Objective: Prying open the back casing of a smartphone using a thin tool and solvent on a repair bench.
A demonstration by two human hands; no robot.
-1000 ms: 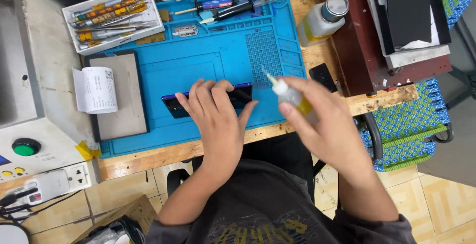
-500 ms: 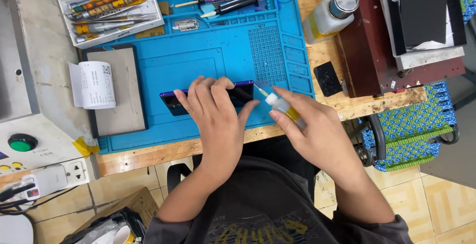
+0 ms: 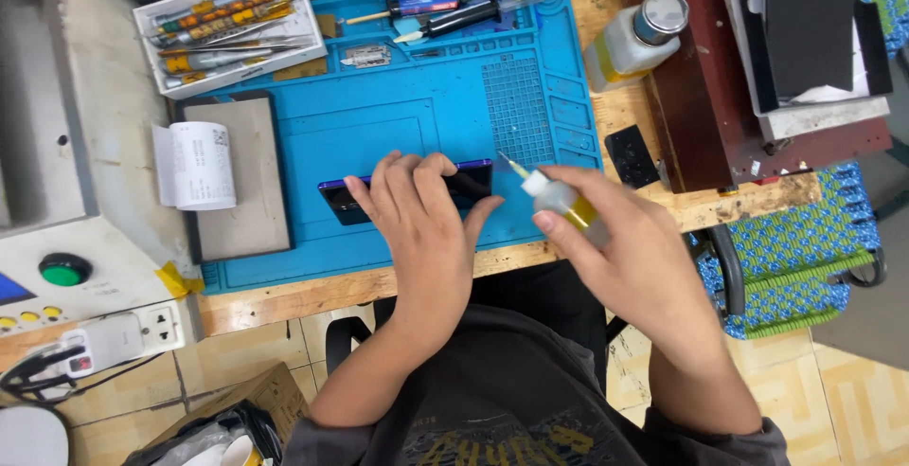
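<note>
A dark smartphone (image 3: 352,201) lies flat on the blue work mat (image 3: 417,106), near the mat's front edge. My left hand (image 3: 426,224) presses down on the phone with spread fingers and covers its middle. My right hand (image 3: 625,248) grips a small squeeze bottle (image 3: 559,196) of yellowish liquid with a white cap and a thin needle tip. The tip points up and left, just off the phone's right end, slightly above the mat.
A white tray of tools (image 3: 222,26) sits at the mat's back left, and tubes and a syringe (image 3: 454,13) lie along its back edge. A grey pad with a paper roll (image 3: 204,165) lies left. A capped bottle (image 3: 630,40) and a small black square (image 3: 630,155) lie right.
My right hand has brought the bottle down and left, so its needle tip now sits close to the phone's right end. My left hand stays pressed on the phone.
</note>
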